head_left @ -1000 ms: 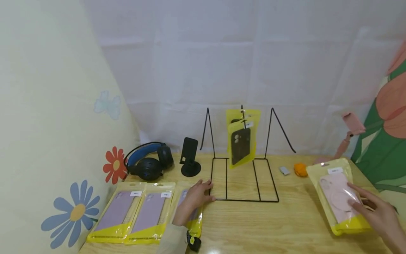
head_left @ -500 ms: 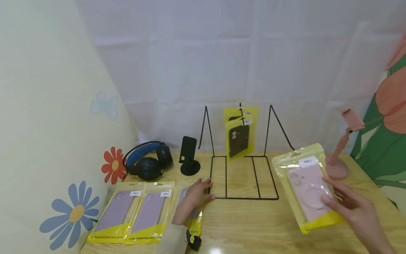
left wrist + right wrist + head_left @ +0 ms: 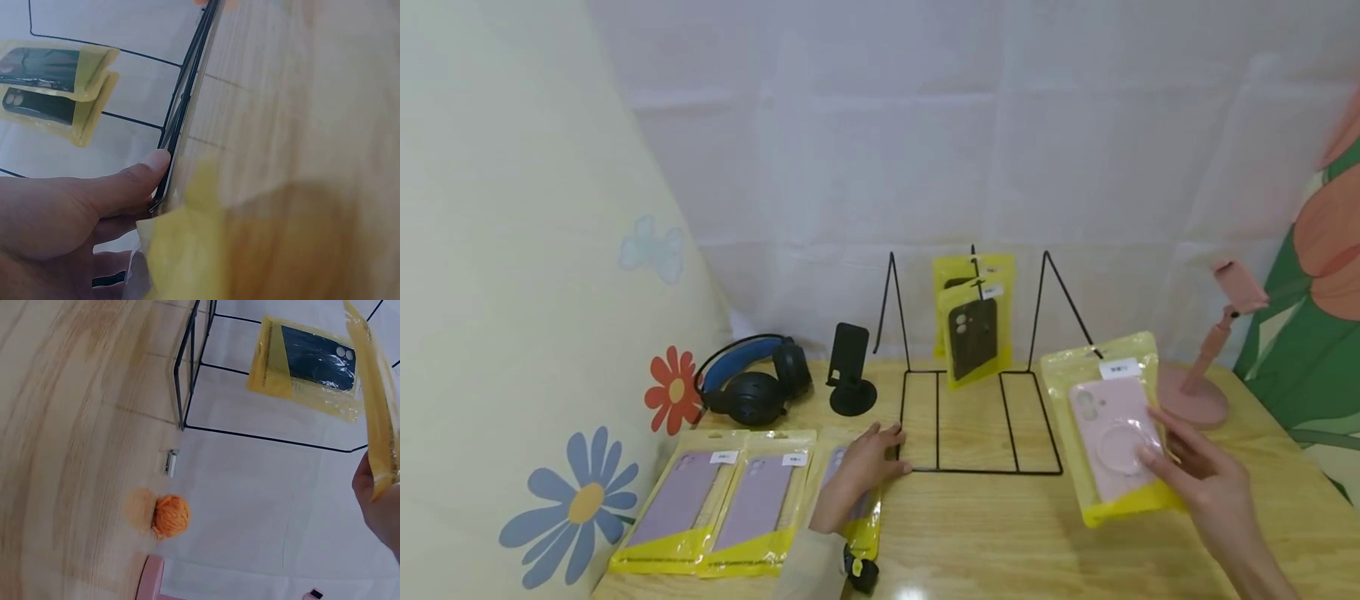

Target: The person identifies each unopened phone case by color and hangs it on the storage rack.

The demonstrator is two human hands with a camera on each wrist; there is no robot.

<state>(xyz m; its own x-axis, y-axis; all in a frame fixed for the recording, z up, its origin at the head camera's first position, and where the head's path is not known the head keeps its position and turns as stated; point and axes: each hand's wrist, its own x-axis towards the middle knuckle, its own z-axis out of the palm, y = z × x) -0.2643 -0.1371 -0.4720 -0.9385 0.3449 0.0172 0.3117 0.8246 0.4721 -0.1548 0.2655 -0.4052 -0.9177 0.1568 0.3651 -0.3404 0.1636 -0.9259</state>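
Note:
My right hand (image 3: 1206,479) pinches the lower right side of a yellow-edged clear packet with a pink phone case (image 3: 1120,442) in it. The packet is held upright off the table, and its hang-hole overlaps the tip of the right prong (image 3: 1070,312) in the head view. That prong belongs to a black wire display rack (image 3: 970,472). At the rack's front left corner my left hand (image 3: 867,467) holds the base wire, thumb on top, as the left wrist view shows. On the middle prong hang packets with black phone cases (image 3: 973,337); the left prong (image 3: 883,304) is bare.
Packets with purple phone cases (image 3: 752,504) lie at the left, one partly under the left wrist. Behind them are headphones (image 3: 752,383) and a black phone stand (image 3: 850,375). A pink stand (image 3: 1198,392) is back right; an orange ball (image 3: 170,515) shows in the right wrist view.
My right hand has carried the pink phone case packet leftward from the table's right side to the right prong's tip. My left hand has stayed on the rack corner.

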